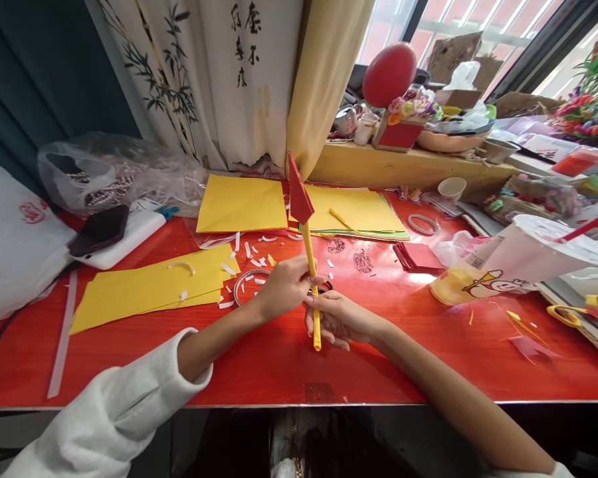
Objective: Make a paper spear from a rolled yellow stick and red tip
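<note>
A rolled yellow paper stick (pixel 307 247) with a folded red paper point (pixel 299 194) at its top stands nearly upright over the table. My left hand (pixel 288 287) is closed around the stick's middle. Lower down, my right hand (pixel 343 317) pinches the same stick between thumb and fingers, its other fingers loosely curled. The stick's lower end (pixel 317 345) sticks out below both hands. Partly hidden behind my hands lie dark scissor handles (pixel 325 287). A roll of clear tape (pixel 244 287) lies just left of my left hand, among white paper scraps (pixel 229 269).
Yellow sheets (pixel 242 202) lie at the back, with long yellow strips (pixel 144 289) at left. A phone (pixel 99 230) rests on a white box. Right are red paper pieces (pixel 416 257) and a tilted drink cup (pixel 508 262). The sill (pixel 403 162) holds crafts and a red balloon (pixel 389 73).
</note>
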Tool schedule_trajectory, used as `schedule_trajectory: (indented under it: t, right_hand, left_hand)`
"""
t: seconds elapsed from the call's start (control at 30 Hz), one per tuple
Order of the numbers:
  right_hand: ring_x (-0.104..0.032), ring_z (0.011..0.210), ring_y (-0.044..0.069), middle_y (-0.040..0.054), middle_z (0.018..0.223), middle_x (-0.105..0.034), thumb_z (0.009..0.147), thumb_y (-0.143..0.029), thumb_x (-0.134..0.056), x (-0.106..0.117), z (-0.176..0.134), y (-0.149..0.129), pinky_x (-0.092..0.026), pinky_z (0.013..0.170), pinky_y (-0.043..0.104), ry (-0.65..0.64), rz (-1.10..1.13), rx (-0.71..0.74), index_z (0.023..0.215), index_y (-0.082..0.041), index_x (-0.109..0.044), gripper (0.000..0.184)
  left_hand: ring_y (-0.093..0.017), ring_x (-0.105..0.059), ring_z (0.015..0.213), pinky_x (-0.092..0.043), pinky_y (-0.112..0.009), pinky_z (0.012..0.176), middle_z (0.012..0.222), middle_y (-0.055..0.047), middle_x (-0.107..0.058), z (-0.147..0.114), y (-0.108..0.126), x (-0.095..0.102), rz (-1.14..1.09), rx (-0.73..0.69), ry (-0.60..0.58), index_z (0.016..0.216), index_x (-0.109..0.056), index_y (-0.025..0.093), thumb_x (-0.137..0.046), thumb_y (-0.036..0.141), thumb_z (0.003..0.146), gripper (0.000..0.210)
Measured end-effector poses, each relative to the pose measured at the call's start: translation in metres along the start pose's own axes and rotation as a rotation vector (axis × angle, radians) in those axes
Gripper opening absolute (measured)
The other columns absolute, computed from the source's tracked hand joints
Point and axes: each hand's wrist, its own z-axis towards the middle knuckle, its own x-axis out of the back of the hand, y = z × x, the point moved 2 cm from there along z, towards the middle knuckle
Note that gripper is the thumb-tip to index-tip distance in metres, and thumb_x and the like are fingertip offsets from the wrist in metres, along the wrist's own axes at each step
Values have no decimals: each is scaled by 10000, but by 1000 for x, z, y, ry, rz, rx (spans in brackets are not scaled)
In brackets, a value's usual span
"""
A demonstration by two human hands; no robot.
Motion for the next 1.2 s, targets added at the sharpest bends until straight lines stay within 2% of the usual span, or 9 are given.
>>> schedule_trajectory:
  t: [0.1,0.17,0.3,0.37,0.57,0.73,0.87,1.0,1.2]
  right_hand:
    - [-373,237,59,-21,375,-479,861,-482,-361,-4,0,-1,-234,249,173,-22,-51,33,679,-94,-622,501]
    - [-417,275,62,-10,402,-497,862,-502,-348,-4,-1,-3,-285,279,173,36,-182,105,675,-91,-630,532]
    - [-472,335,71,-12,435,-493,840,-559,-340,10,-3,-13,-349,332,175,389,-291,310,628,-118,-581,545]
    - [-477,336,71,-19,458,-497,828,-567,-360,17,-4,-17,-337,326,175,482,-252,355,646,-130,-553,511]
    - [-518,383,88,-9,518,-556,774,-445,-546,17,-2,-14,-395,351,186,297,-269,232,735,-132,-578,318]
    - [-477,336,64,-22,484,-536,782,-423,-542,15,-1,-12,-371,329,172,312,-232,220,670,-127,-568,317]
    - [-501,368,75,-19,481,-531,785,-443,-533,12,-1,-13,-393,356,177,276,-268,207,683,-126,-575,335]
    - [-500,370,77,-4,490,-541,785,-493,-503,13,1,-11,-371,347,179,300,-253,214,658,-121,-583,401]
    - [-425,355,51,1,517,-534,783,-468,-511,16,-1,-11,-289,317,180,310,-182,229,604,-121,-575,396]
  left_hand:
    - [-84,-396,586,-317,-212,570,613,31,-440,1,-5,1,-46,10,-9,610,-449,159,-486,296,794,232]
    - [-83,-389,569,-311,-213,547,594,32,-440,3,-12,2,-155,101,-17,618,-469,156,-503,340,780,248]
    - [-80,-385,551,-314,-215,530,590,32,-431,4,-22,3,-330,234,-21,633,-487,148,-505,426,766,309]
    - [-77,-387,544,-320,-215,531,584,33,-424,5,-23,3,-351,228,-13,624,-481,144,-509,441,761,328]
    - [-95,-482,523,-367,-219,514,615,15,-521,5,-21,-6,-430,255,-153,723,-517,151,-517,457,756,308]
    - [-79,-450,554,-368,-200,521,623,26,-472,8,-27,-5,-361,221,-55,739,-537,149,-534,465,748,317]
    - [-87,-476,559,-382,-207,520,627,18,-487,6,-27,-5,-368,240,-94,714,-536,141,-529,466,752,327]
    - [-98,-514,519,-381,-214,501,618,17,-515,4,-24,-8,-453,284,-168,738,-513,145,-526,464,758,320]
    - [-56,-386,488,-327,-190,491,533,53,-405,7,-24,-7,-530,256,-106,708,-510,146,-506,469,775,330]
